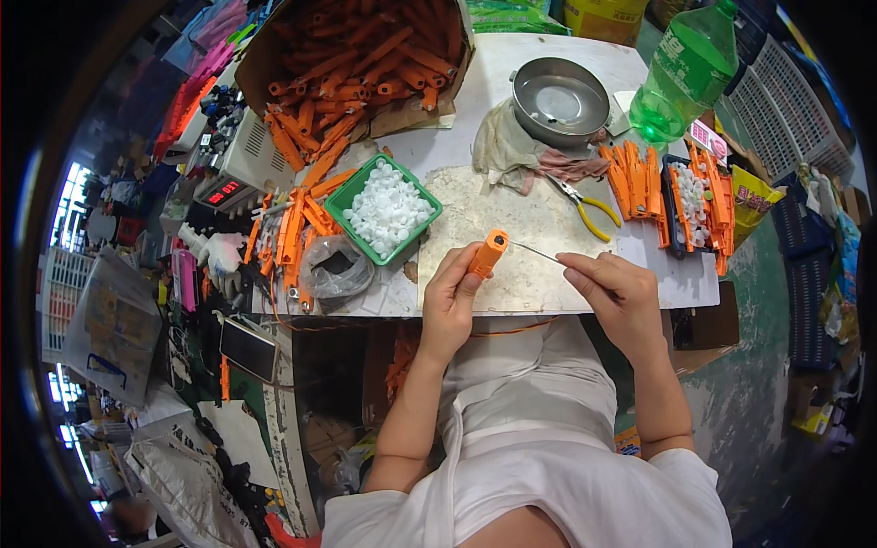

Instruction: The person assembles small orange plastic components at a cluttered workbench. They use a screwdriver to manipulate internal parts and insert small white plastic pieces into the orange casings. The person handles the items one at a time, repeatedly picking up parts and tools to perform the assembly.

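Note:
My left hand [448, 306] is closed around an orange plastic housing [485, 259], long and narrow, with a dark opening at its upper end. Between the thumb and fingers of my right hand [626, 297] is a thin metal rod-like tool [534, 249]. Its tip reaches the housing's upper end; whether it goes inside is too small to tell. To the left of my hands, a green tray [376, 258] is filled with small white plastic caps [388, 208]. Pliers with yellow handles [590, 219] lie beyond my right hand.
An open cardboard box [466, 57] of orange housings stands at the far left of the table. A metal bowl [559, 99] sits by rags [504, 146] at the back, near a green bottle [687, 73]. Right of the pliers is a dark tray [673, 205] with small parts.

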Motion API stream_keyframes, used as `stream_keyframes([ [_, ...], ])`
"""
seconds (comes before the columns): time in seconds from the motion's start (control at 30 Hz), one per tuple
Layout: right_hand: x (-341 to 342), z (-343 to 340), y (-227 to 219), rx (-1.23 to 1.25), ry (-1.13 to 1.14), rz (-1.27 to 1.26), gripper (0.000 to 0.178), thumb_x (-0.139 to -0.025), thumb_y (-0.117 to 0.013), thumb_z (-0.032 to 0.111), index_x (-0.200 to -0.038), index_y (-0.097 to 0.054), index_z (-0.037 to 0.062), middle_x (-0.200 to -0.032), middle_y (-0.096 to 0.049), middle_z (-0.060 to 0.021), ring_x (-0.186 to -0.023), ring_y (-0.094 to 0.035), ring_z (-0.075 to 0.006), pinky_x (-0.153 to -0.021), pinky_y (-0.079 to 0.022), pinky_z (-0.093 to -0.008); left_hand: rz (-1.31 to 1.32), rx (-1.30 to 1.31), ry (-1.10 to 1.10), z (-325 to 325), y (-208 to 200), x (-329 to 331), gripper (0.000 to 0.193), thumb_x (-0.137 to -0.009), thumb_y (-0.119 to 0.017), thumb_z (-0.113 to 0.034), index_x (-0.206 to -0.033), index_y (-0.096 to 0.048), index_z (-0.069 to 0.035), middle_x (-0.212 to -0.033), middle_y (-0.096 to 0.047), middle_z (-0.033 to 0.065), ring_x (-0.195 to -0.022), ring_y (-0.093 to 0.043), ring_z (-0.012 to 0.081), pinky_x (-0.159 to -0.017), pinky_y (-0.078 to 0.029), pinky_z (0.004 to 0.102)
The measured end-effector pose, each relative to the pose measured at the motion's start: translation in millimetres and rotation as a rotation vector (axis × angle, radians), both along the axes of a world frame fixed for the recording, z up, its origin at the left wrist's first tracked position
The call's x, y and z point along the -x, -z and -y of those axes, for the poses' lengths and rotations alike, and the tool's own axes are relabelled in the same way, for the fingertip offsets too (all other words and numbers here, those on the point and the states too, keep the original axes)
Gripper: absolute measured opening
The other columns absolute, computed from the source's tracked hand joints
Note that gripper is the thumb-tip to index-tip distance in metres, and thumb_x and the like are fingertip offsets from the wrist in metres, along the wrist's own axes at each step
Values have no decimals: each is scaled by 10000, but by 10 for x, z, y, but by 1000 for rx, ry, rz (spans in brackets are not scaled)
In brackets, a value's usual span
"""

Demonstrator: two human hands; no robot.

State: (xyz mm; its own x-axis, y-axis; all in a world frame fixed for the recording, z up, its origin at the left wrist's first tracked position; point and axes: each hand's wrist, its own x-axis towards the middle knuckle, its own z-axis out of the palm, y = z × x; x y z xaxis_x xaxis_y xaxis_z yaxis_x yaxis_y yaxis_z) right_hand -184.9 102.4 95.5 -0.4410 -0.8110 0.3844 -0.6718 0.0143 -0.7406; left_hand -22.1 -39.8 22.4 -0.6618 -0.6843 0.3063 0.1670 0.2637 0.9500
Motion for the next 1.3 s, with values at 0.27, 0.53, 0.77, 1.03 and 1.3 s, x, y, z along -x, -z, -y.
stream_keyframes([
  [0.27, -68, -33, 303, 180, 28, -395, 251, -803, -682, 50, -1053, -681, 66, -572, -483, -54, -463, -451, -170, -441, -366, -286, 97, 242, -7, 93, -39, -109, 352, -964, -505, -187, -1237, -530, 33, -980, -580, 96, -786, -568, 150, -704, -460, 255],
  [0.53, -155, -39, 339, -70, -53, 849, 232, -905, -608, 164, -1076, -668, 19, -594, -469, 59, -523, -410, -51, -459, -311, -221, 174, 241, 21, 116, -131, -171, 294, -909, -507, -14, -1198, -543, 23, -1027, -607, 145, -881, -597, 245, -780, -459, 277],
  [0.77, -189, -88, 406, 4, -3, 529, 203, -905, -600, 125, -1047, -673, 0, -624, -540, 2, -579, -471, -73, -518, -359, -220, 188, 140, 4, 77, -103, -159, 283, -925, -502, -52, -1189, -537, 43, -1014, -597, 136, -881, -580, 226, -794, -444, 271],
  [1.03, -208, -76, 361, 109, 1, -11, 238, -818, -675, 44, -1054, -683, 67, -587, -488, -57, -466, -453, -144, -437, -367, -274, 151, 121, 20, 68, -71, -146, 305, -943, -499, -107, -1203, -533, 48, -998, -585, 112, -833, -561, 179, -748, -438, 252],
  [1.3, -118, -90, 428, 142, -54, -106, 291, -780, -688, 18, -1065, -683, 77, -580, -479, -57, -464, -458, -148, -434, -367, -277, 171, 120, 77, 103, -92, -188, 283, -925, -504, -53, -1190, -547, 35, -1010, -600, 129, -868, -579, 215, -789, -447, 267],
])
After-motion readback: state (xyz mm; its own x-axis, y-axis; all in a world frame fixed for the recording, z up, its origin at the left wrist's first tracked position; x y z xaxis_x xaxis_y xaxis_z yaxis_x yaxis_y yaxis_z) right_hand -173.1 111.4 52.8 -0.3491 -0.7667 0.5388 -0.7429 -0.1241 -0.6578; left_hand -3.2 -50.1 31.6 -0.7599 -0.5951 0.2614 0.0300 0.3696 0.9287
